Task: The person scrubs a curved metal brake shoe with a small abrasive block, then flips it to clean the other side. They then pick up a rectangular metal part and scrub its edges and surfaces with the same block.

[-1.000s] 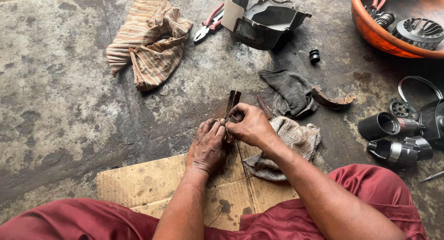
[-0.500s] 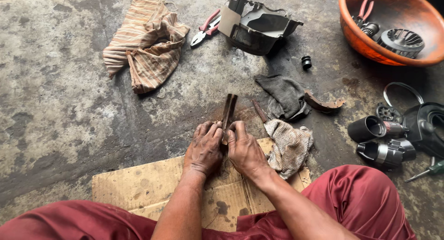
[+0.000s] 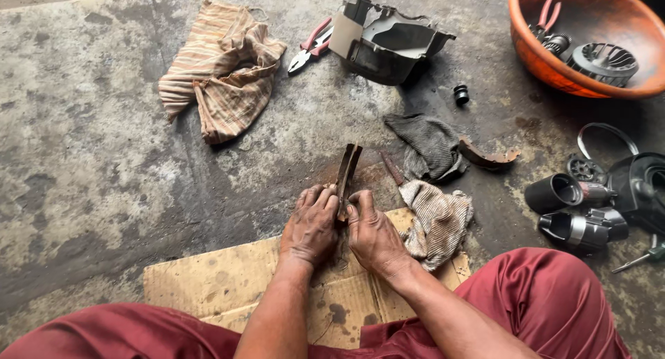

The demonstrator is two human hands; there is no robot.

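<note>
Seated person at work on a stained concrete floor (image 3: 90,165), head view. The left hand (image 3: 312,227) and the right hand (image 3: 374,238) lie side by side, palms down, their fingers curled shut around the near end of a dark, rusty, curved metal piece (image 3: 346,172) that stands on edge between them; its far end projects away from the fingertips, over a rust-coloured patch of floor. Under both wrists lies a flat sheet of brown cardboard (image 3: 201,286). Just right of the right hand's fingers lies a pale ribbed rag (image 3: 440,220), and beyond it a darker grey ribbed rag (image 3: 429,144), with a second curved rusty piece (image 3: 488,155) touching its right edge. Well beyond the fingertips sit a striped beige cloth (image 3: 222,75), red-handled pliers (image 3: 308,47) and a black plastic housing (image 3: 388,44). Far right of the fingers stand an orange plastic basin (image 3: 547,65) holding metal parts, and several black cylindrical parts (image 3: 575,210).
</note>
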